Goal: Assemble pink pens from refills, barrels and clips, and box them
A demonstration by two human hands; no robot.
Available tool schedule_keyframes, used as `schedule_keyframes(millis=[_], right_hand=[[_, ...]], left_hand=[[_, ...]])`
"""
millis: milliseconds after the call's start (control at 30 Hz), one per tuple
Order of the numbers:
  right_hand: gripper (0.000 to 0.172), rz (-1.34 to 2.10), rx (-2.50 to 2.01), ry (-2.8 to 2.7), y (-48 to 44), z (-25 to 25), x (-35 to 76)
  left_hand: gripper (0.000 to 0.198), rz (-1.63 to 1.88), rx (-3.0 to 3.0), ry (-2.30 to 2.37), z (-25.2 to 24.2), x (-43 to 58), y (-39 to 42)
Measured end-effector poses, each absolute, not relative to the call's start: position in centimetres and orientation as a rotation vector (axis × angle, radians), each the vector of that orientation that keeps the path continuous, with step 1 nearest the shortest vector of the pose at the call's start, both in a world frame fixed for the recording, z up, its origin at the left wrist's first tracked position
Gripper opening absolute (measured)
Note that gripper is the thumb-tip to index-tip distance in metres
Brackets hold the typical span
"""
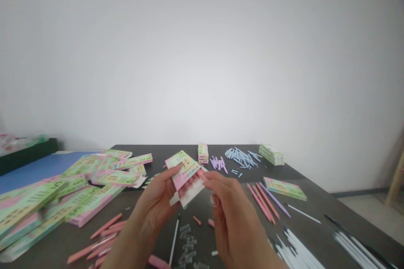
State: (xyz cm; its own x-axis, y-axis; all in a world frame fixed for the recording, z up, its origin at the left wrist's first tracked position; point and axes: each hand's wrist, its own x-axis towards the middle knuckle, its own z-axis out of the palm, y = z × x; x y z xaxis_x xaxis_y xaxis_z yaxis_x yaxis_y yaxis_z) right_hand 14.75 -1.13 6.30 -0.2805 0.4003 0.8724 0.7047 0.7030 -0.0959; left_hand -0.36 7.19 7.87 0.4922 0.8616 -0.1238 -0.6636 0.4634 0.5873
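A small pink, yellow and green cardboard box is tilted in my left hand, the thumb on its printed face and the fingers behind. Its end flap hangs open toward me. At the open end, my right hand pinches a pink pen, mostly hidden by the box and fingers. Below the hands lie clear plastic clips, a thin white stick with a dark tip and a short pink piece.
Many printed boxes are heaped at left, with pink pens nearer me. Purple pieces, blue pieces and stacked boxes stand farther back. Right lie pink pens, a purple pen and white sticks.
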Motion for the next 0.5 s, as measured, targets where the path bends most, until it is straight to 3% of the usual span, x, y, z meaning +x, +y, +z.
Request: schedule_keyframes(millis=[133, 367, 500], right_hand=[[0.049, -0.38, -0.979, -1.938, -0.89, 6.28, 14.58], [0.024, -0.249, -0.969, -1.734, -1.53, 6.62, 14.4], [0.024, -0.347, -0.979, -1.741, -1.5, 6.58, 14.68]], left_hand=[[0.032, 0.966, 0.516, 0.427, 7.76, -0.05, 6.94], [0.029, 0.999, 0.528, 0.461, 7.36, 0.0, 7.24], [0.028, 1.016, 0.525, 0.464, 7.17, 0.24, 7.32]])
